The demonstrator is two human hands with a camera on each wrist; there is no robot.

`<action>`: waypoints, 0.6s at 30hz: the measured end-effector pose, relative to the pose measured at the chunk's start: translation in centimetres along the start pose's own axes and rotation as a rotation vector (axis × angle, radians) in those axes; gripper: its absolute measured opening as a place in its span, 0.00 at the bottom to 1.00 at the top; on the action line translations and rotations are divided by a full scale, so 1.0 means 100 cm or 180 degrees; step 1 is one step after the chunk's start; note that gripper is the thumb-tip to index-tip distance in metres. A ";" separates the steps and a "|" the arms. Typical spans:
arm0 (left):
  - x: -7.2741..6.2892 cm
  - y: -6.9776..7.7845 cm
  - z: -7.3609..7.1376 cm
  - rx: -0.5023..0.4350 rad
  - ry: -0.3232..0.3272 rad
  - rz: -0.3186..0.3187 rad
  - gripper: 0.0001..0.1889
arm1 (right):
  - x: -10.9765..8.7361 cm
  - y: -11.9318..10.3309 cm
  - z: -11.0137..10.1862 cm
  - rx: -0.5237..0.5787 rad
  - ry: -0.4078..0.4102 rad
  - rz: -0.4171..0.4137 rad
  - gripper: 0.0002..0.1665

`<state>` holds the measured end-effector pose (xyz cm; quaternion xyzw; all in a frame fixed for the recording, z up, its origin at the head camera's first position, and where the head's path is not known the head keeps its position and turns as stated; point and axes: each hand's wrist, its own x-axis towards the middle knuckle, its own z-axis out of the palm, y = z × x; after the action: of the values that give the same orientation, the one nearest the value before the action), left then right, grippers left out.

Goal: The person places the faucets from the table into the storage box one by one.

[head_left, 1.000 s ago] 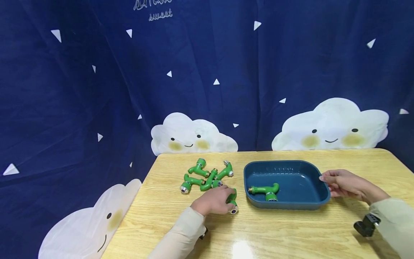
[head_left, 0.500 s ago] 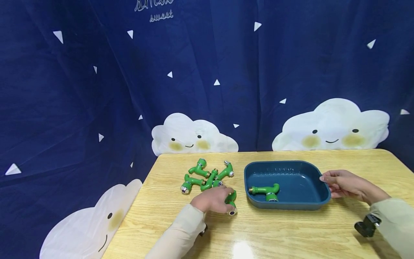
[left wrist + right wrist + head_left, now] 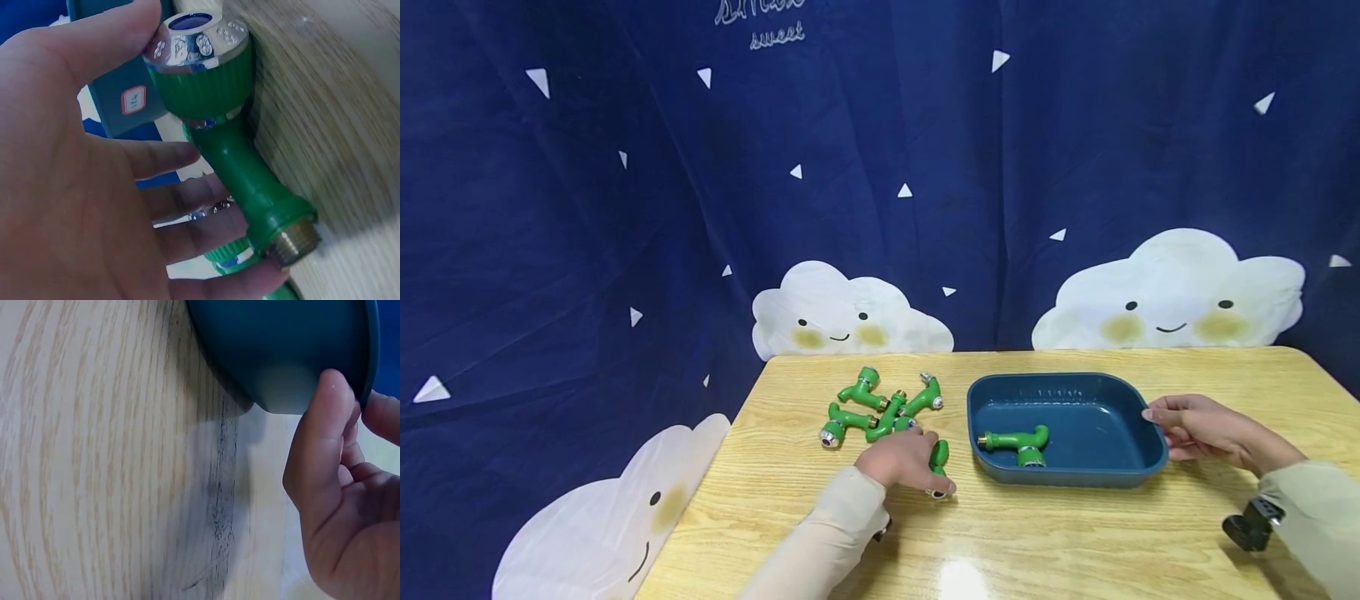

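A green tap (image 3: 938, 455) with a chrome-capped knob lies on the table left of the blue plastic tray (image 3: 1067, 476). My left hand (image 3: 901, 461) is over this tap. In the left wrist view, the thumb touches the knob (image 3: 203, 81) and the fingers reach along and behind the tap's body (image 3: 240, 169), towards its brass threaded end. At the tray's right end, my right hand (image 3: 1206, 429) pinches the rim, with the thumb (image 3: 325, 419) on the outer wall. Inside the tray, near its left end, lies another green tap (image 3: 1017, 439).
Several more green taps (image 3: 850, 419) lie in a loose cluster at the table's left, just beyond my left hand. The wooden table (image 3: 1060, 542) ends at a blue curtain (image 3: 865, 125) with printed clouds. A small black device (image 3: 1251, 523) hangs under the right sleeve.
My left hand has shifted slightly right over the tap, and its thumb now extends past the knob. The tap's knob end has moved slightly towards me. The right hand and tray hold still.
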<state>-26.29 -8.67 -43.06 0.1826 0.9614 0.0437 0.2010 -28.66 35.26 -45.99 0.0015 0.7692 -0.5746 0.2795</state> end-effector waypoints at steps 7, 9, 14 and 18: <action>0.001 0.006 0.001 0.0048 -0.0022 -0.0157 0.50 | -0.001 0.001 -0.001 -0.0024 0.0010 0.0008 0.13; 0.002 0.006 0.001 0.0078 -0.0021 -0.0154 0.52 | -0.001 0.001 -0.001 -0.0046 0.0009 -0.0008 0.14; 0.003 0.006 0.002 0.0183 0.0004 -0.0101 0.53 | 0.000 0.001 -0.001 -0.0047 0.0016 -0.0008 0.14; 0.002 0.008 0.003 0.0240 -0.0010 -0.0094 0.52 | 0.000 0.001 -0.001 -0.0016 0.0000 -0.0011 0.14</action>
<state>-26.12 -7.84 -43.25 0.1759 0.9647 0.0042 0.1961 -28.68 35.37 -46.09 -0.0005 0.7706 -0.5732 0.2785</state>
